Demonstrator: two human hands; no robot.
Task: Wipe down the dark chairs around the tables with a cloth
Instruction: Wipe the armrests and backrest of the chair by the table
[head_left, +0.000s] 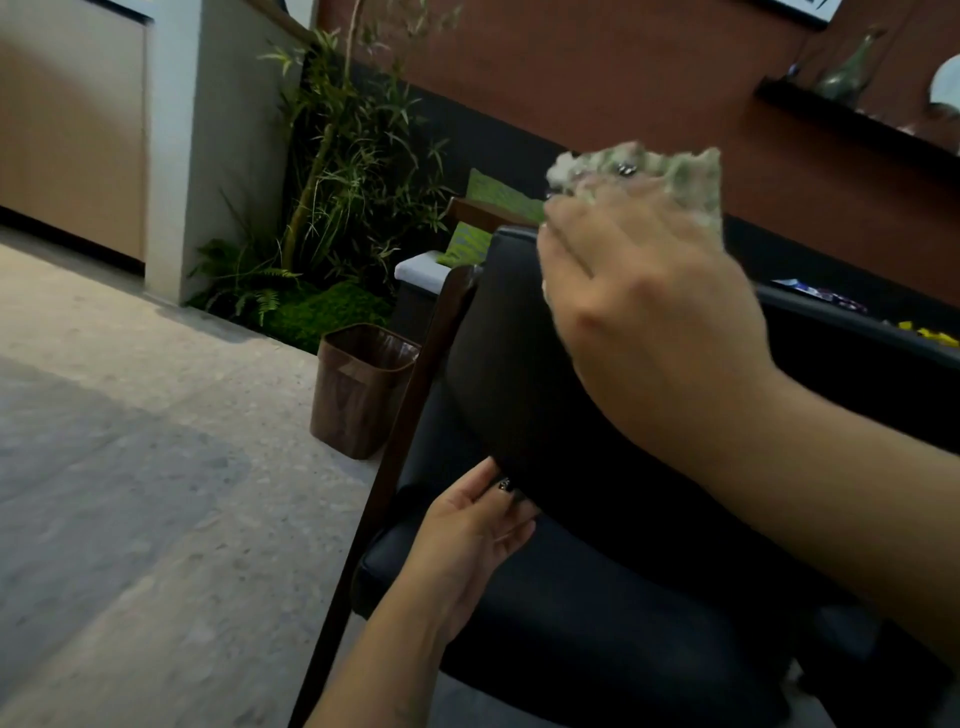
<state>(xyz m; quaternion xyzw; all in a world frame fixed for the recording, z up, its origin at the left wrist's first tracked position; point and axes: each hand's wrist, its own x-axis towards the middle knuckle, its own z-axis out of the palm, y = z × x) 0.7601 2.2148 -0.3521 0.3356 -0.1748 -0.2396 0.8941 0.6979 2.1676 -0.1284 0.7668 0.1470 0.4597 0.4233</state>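
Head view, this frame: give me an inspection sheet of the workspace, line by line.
Surface: dark chair, padded back and seat, dark wooden frame; speckled floor beside it.
Job's things: pale greenish cloth at the top of the chair back.
Clutter: brown waste bin behind the chair; small yellow bits on a dark surface at right, too blurred to identify.
Grips: right hand holds the cloth; left hand rests on the chair where back meets seat, fingers straight.
Cables: nothing seen.
Surroundings: green plants, wall shelf with a bottle, reddish wall.
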